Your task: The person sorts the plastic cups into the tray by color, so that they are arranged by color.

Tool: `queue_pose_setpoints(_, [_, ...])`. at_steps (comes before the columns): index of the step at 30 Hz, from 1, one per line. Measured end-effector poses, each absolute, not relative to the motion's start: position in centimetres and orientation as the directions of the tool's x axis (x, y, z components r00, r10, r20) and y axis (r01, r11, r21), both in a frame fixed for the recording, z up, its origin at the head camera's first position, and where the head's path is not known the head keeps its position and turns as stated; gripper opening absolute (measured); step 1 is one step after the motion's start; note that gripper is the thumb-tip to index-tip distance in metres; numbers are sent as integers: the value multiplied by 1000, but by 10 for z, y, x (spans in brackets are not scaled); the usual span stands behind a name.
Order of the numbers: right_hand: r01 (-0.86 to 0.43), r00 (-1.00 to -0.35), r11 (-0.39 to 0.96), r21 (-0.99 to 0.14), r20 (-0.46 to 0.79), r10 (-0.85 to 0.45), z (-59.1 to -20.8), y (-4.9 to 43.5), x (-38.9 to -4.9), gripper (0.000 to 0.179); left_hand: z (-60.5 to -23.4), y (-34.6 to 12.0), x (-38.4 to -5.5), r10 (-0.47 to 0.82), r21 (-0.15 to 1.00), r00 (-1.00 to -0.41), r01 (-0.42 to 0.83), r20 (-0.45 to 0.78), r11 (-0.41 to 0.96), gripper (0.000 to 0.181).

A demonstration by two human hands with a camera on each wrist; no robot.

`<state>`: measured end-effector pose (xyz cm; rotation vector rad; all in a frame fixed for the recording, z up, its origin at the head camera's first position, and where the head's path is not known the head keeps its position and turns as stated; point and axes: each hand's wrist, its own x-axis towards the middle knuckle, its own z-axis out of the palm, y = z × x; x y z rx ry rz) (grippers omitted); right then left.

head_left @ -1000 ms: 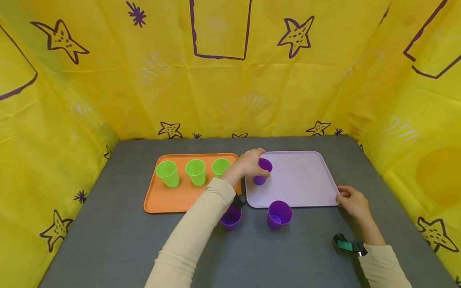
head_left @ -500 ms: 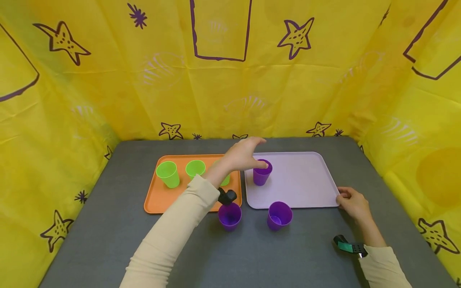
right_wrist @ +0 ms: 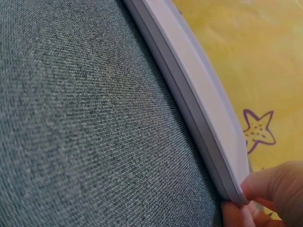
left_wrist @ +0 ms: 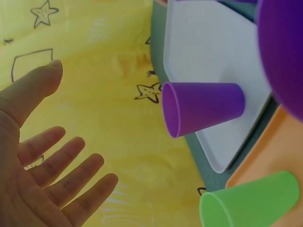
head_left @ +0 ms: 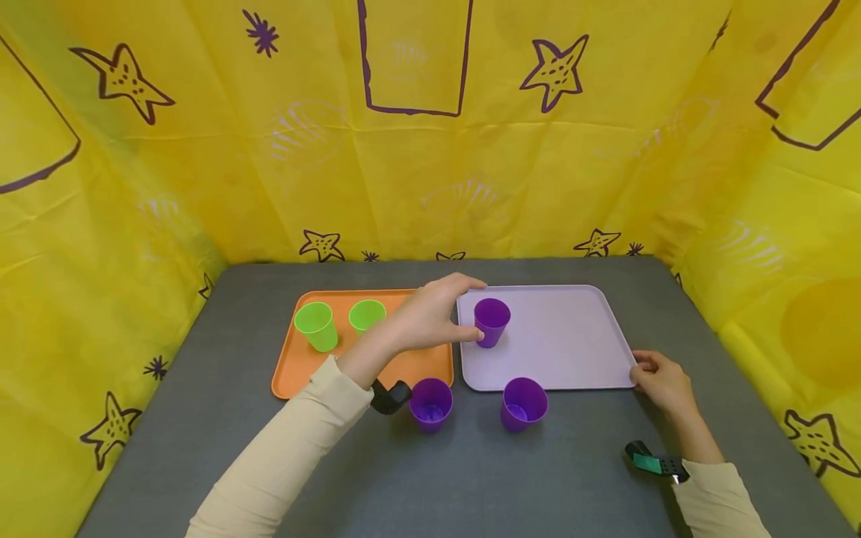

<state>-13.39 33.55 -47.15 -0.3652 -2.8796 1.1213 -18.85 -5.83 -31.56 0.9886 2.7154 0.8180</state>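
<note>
A purple cup (head_left: 492, 332) stands upright at the left end of the lilac tray (head_left: 561, 336). Just left of it is my left hand (head_left: 424, 317), fingers spread and nothing in them; the left wrist view also has this hand (left_wrist: 52, 175) apart from the purple cup (left_wrist: 208, 106). My right hand (head_left: 662, 382) holds the tray's near right corner, and in the right wrist view the thumb and fingers (right_wrist: 265, 184) pinch its rim. Two more purple cups, one left (head_left: 430, 407) and one right (head_left: 523, 407), stand on the table in front of the trays.
Left of the lilac tray lies an orange tray (head_left: 292, 381). Two green cups (head_left: 319, 332) show on it; a third is hidden behind my left hand. A yellow patterned cloth (head_left: 403, 172) walls in the grey table (head_left: 484, 486) at back and sides.
My left hand has let go of the purple cup on the lilac tray and drawn back to the left, over the orange tray. The right hand stays on the tray corner.
</note>
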Motion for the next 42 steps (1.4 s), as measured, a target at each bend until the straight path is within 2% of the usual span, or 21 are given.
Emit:
queue_pose_setpoints(8, [205, -972, 711, -672, -57, 227, -470, 335, -134, 41, -328, -73, -171, 678, 534, -731, 604, 74, 592, 67])
queue_pose_setpoints(17, [224, -969, 704, -674, -78, 234, -474, 334, -133, 41, -356, -96, -156, 711, 597, -698, 605, 81, 526, 68])
queue_pose_setpoints(33, [231, -968, 717, -657, -83, 236, -475, 336, -134, 42, -405, -128, -136, 686, 704, -727, 467, -40, 535, 78])
queue_pose_setpoints(42, [240, -966, 715, -657, -92, 240, -475, 336, -135, 43, -423, -130, -131, 690, 776, -724, 427, -14, 464, 79])
